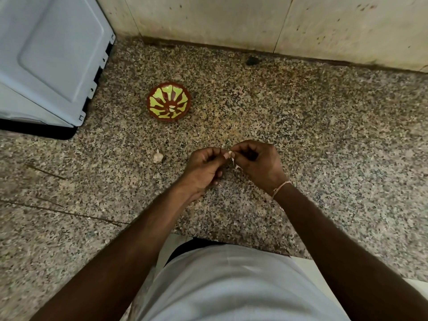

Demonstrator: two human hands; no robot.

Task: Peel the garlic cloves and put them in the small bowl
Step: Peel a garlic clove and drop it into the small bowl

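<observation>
left hand (pixel 203 166) pinches garlic clove (pixel 230 154) steady | right hand (pixel 259 163) pinches skin (to tear it) | small bowl (pixel 169 102) waits at 10 o'clock

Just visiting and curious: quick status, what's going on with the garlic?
Left hand and right hand pinch one garlic clove, skin coming off. Small bowl holds one pale piece. More garlic waits on counter. Nothing in the way.
</observation>
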